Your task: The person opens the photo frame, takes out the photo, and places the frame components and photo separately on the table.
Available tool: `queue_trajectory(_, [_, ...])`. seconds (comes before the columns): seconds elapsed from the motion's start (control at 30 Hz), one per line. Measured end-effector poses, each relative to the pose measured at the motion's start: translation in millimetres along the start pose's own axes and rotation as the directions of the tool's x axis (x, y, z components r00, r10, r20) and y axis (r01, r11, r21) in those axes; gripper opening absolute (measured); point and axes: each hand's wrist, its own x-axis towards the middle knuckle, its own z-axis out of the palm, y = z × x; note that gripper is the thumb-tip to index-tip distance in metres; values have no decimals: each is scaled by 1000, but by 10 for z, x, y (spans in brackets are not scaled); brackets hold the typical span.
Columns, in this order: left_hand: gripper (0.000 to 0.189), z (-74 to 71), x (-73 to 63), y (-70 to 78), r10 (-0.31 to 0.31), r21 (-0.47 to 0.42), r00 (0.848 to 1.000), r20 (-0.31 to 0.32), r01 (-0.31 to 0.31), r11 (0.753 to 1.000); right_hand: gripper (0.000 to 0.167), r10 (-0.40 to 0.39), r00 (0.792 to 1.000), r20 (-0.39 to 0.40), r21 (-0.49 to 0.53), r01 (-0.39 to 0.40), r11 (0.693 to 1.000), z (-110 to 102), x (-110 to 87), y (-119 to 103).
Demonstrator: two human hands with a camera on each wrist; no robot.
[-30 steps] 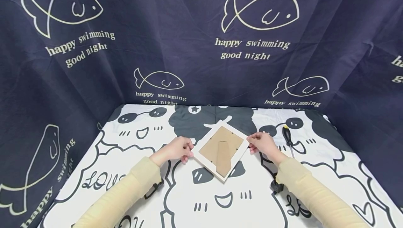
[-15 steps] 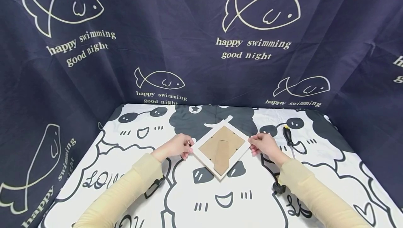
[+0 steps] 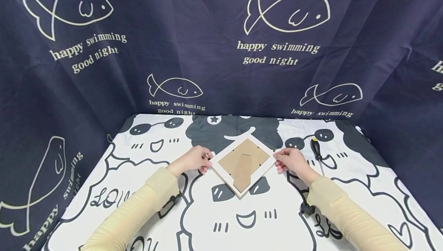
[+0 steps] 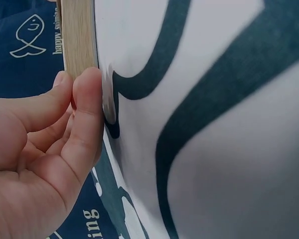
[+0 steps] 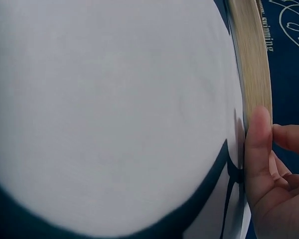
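A picture frame [image 3: 260, 173] lies back side up on the patterned cloth, turned so that one corner points toward the person. Its border is white, and its brown backing board [image 3: 229, 161] carries an easel stand [image 3: 243, 172] folded flat against it. At the left corner, the left hand [image 3: 197, 159] pinches the frame between thumb and fingers. The right hand [image 3: 291, 161] pinches the opposite corner. Both wrist views show the pale wood-grain edge close up: the left hand [image 4: 55, 144] and the right hand [image 5: 279, 174] each have fingertips on it.
A screwdriver [image 3: 315, 149] with a black handle lies to the right, beyond the right forearm. Black-and-white cartoon cloth [image 3: 263, 230] covers the table. Dark blue fish-print curtains [image 3: 221, 51] stand behind it and at both sides.
The picture frame has turned slightly, its near corner shifting left. The left hand has moved a little inward and up, closer onto its corner. The right hand has stayed at its corner.
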Motion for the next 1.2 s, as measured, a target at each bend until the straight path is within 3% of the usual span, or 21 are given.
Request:
queue_trajectory(0.3, [20, 36, -48, -9, -76, 0, 994, -75, 76, 997, 28, 7, 1000, 27, -13, -6, 1000, -21, -31, -36])
queue_trajectory(0.57, [24, 134, -88, 74, -53, 105, 981, -187, 73, 992, 26, -45, 999, 10, -224, 46, 974, -245, -28, -167])
queue_trajectory(0.73, [32, 207, -94, 87, -56, 99, 975, -216, 79, 992, 25, -102, 995, 5, -422, 95, 901, -530, 6, -290])
queue_trajectory(0.87, [32, 235, -97, 74, -59, 101, 969, -239, 85, 991, 23, -152, 988, -1, -646, 115, 755, -750, 66, -366])
queue_trajectory(0.97, [31, 245, -85, 51, -66, 88, 962, -266, 92, 992, 23, -151, 987, -51, -740, 64, 670, -896, 115, -382])
queue_trajectory(1.0, [31, 248, -81, 43, -69, 83, 959, -274, 95, 992, 23, -152, 985, -79, -754, 41, 656, -947, 138, -369])
queue_trajectory(1.2, [26, 261, -72, 1, -36, 89, 954, -297, 65, 994, 26, -96, 969, -230, -753, -114, 649, -1161, 278, -224])
